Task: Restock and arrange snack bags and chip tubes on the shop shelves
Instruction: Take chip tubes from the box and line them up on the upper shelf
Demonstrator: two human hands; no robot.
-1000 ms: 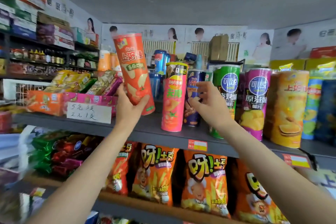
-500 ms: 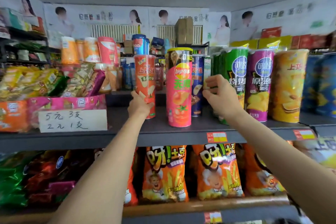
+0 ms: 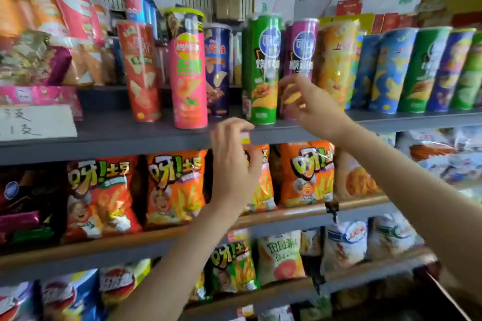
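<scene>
Chip tubes stand in a row on the grey top shelf (image 3: 135, 135): an orange-red tube (image 3: 139, 70), a pink tube (image 3: 189, 78), a dark blue tube (image 3: 217, 70), a green tube (image 3: 262, 68), a purple tube (image 3: 302, 47) and more to the right. My left hand (image 3: 233, 164) hovers in front of the shelf edge with loosely curled fingers, holding nothing. My right hand (image 3: 310, 107) is raised in front of the purple tube's lower part, fingers spread, gripping nothing. Orange snack bags (image 3: 174, 190) fill the shelf below.
A pink box (image 3: 39, 96) with a handwritten price card (image 3: 34, 122) sits at the left of the top shelf, with loose bags behind it. Blue, green and yellow tubes (image 3: 422, 70) crowd the right end. Lower shelves hold white and green bags (image 3: 344, 245).
My left hand has let go of the orange-red tube, which now stands on the shelf, and dropped to the shelf edge. My right hand moved right, from the blue tube to the purple one.
</scene>
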